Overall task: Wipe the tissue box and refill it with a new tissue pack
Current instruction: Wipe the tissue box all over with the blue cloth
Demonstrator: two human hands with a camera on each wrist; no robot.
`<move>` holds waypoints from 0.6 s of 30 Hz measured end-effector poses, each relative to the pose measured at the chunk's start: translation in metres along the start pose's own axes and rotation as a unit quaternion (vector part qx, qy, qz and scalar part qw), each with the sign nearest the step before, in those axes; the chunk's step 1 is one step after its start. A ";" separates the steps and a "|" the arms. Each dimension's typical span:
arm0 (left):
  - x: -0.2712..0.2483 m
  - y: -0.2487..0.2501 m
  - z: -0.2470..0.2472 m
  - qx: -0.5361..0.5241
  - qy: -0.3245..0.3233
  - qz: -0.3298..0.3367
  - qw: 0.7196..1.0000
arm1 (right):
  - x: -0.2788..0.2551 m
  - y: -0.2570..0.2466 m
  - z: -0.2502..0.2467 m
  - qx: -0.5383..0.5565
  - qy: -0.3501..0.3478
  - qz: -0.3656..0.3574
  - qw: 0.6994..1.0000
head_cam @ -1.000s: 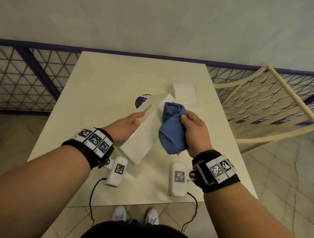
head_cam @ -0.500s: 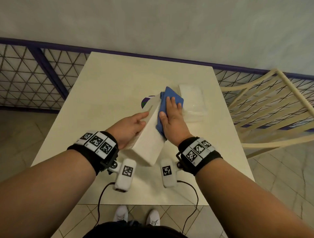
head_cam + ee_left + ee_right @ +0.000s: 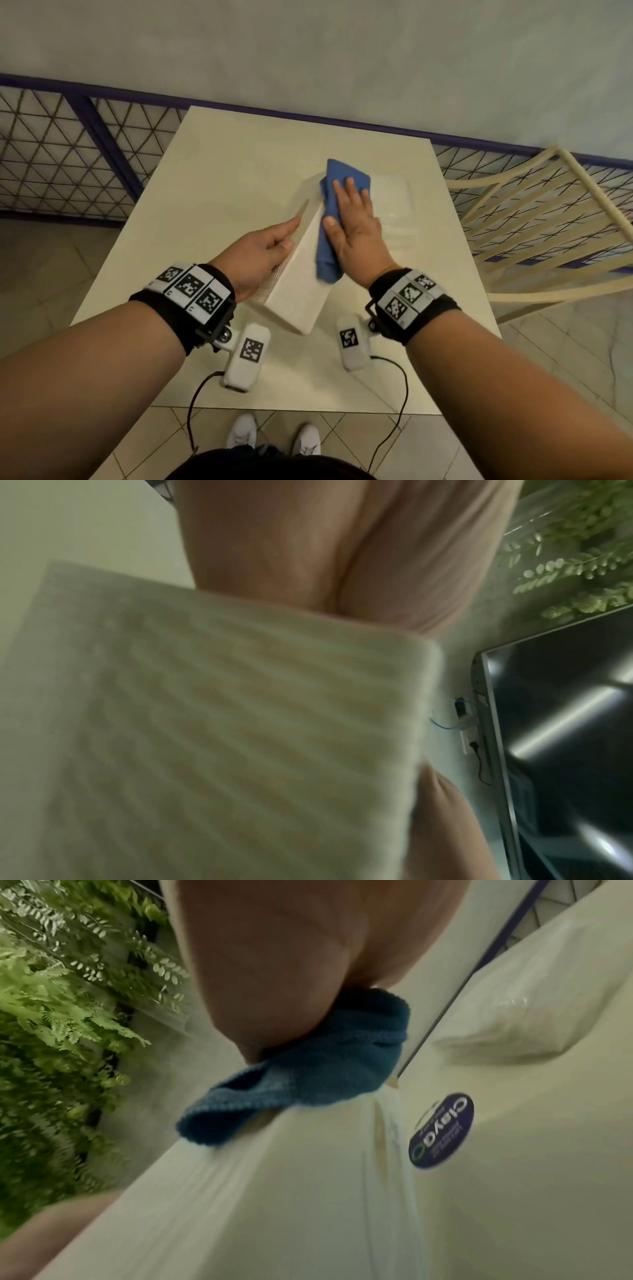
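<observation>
A white ribbed tissue box (image 3: 298, 291) (image 3: 205, 723) (image 3: 274, 1204) is tilted up off the cream table (image 3: 222, 171). My left hand (image 3: 263, 250) grips its left side, thumb along the upper edge. My right hand (image 3: 352, 222) lies flat with straight fingers on a folded blue cloth (image 3: 329, 246) (image 3: 308, 1074), pressing it against the box's right face. The new tissue pack (image 3: 394, 202) (image 3: 531, 1001), in clear wrap, lies on the table just right of the box, partly hidden by my right hand.
A round purple sticker (image 3: 441, 1131) lies on the table beside the box. A cream slatted chair (image 3: 548, 222) stands at the right. A purple lattice railing (image 3: 68, 154) runs behind the table. Green plants (image 3: 51, 1015) and a dark screen (image 3: 565, 723) show in the wrist views.
My right hand went from bunching the cloth beside the box to laying it flat on the box's right face, then slid it along that face. My left hand kept its hold.
</observation>
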State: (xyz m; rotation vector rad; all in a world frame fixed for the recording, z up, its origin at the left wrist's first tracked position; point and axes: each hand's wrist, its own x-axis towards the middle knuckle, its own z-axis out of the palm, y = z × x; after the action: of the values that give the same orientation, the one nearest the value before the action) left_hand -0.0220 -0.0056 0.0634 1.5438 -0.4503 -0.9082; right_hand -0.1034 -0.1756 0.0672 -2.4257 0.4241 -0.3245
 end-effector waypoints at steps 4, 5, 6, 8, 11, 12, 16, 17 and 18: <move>-0.014 -0.002 0.004 0.062 -0.024 0.018 0.998 | 0.016 0.002 -0.022 0.052 0.037 0.038 0.997; -0.017 -0.004 0.003 0.094 -0.031 0.024 0.995 | 0.017 0.001 -0.028 0.063 0.038 0.060 0.996; -0.019 -0.006 0.001 0.132 -0.043 0.029 0.990 | 0.017 0.000 -0.033 0.076 0.030 0.095 0.992; -0.023 -0.010 -0.008 0.210 -0.084 0.040 0.973 | 0.013 0.000 -0.042 0.127 0.007 0.182 0.975; -0.022 -0.013 -0.024 0.357 -0.128 0.045 0.924 | 0.001 0.006 -0.041 0.220 -0.003 0.279 0.935; -0.020 -0.012 -0.027 0.416 -0.129 0.051 0.899 | -0.003 0.007 -0.036 0.242 0.003 0.297 0.924; -0.017 -0.001 -0.030 0.529 -0.031 0.099 0.842 | -0.008 0.001 -0.017 0.296 0.097 0.338 0.888; -0.018 0.004 -0.025 0.534 -0.010 0.116 0.837 | -0.008 -0.004 -0.013 0.309 0.113 0.345 0.879; -0.020 0.008 -0.019 0.551 0.000 0.123 0.825 | -0.007 -0.008 -0.009 0.322 0.124 0.349 0.871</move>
State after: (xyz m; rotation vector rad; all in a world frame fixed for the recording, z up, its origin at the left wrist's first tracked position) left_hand -0.0184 0.0198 0.0764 2.4283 -1.2974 -0.4026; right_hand -0.1112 -0.1720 0.0782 -1.4574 1.0748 -0.3746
